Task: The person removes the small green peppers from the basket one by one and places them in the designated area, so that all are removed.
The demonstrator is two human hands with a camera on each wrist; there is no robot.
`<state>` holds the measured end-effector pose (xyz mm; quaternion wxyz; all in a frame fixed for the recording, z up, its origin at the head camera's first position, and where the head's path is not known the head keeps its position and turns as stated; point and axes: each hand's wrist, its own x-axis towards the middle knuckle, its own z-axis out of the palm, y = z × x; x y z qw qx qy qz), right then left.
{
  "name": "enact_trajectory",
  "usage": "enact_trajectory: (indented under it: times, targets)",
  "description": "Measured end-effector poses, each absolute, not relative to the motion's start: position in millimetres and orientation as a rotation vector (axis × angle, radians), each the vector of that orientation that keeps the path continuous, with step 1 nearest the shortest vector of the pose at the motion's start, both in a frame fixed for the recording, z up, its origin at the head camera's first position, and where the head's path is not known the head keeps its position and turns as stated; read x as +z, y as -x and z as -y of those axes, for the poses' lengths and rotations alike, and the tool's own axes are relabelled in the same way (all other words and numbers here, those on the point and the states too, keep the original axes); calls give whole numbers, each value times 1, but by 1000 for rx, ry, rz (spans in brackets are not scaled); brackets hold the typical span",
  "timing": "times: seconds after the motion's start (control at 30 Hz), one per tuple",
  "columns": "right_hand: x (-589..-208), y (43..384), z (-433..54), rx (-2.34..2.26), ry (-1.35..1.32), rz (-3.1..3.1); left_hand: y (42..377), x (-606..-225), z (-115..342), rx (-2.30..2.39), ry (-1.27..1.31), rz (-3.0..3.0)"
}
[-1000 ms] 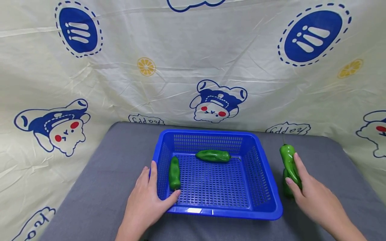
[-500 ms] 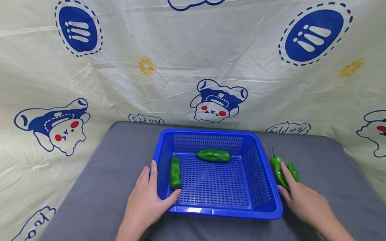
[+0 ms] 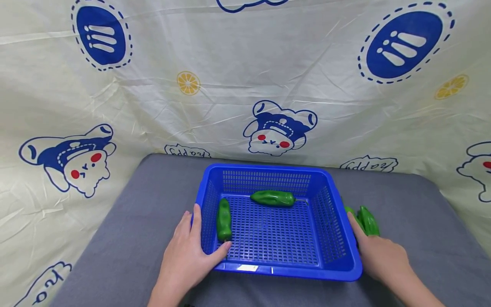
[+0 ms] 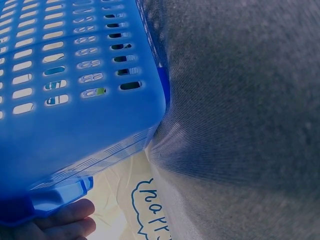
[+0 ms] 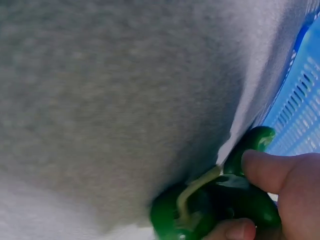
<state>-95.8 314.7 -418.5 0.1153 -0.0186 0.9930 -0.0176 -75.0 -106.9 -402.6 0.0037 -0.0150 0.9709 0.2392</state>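
- On my faraway camera, the person's left hand (image 3: 186,256) rested on the near left corner of the blue basket (image 3: 291,273); its thumb and fingers were spread apart, thumb over the front edge.
- The right hand (image 3: 383,256) was just outside the basket's right wall, its thumb and fingers clamped on a green pepper (image 3: 350,210). I saw only a bit of that pepper from above, and I couldn't tell if it touched the gray cloth (image 3: 145,221).
- A second green pepper (image 3: 369,221) was right beside it, also partly behind the hand.
- Inside the basket, I saw one pepper along the left wall (image 3: 224,219), its stem end near the left thumb.
- Farther back, another pepper by the back wall (image 3: 272,198) lay sideways, stem pointing right.
- Behind everything hung a pale sheet (image 3: 218,47) with blue pictures and orange slices.
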Motion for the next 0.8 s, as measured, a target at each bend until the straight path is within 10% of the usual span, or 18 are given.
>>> enact_trajectory:
  times: [0.8]
  targets:
    - [-343, 105, -305, -306, -20, -2972, 76, -402, 106, 759, 57, -3033]
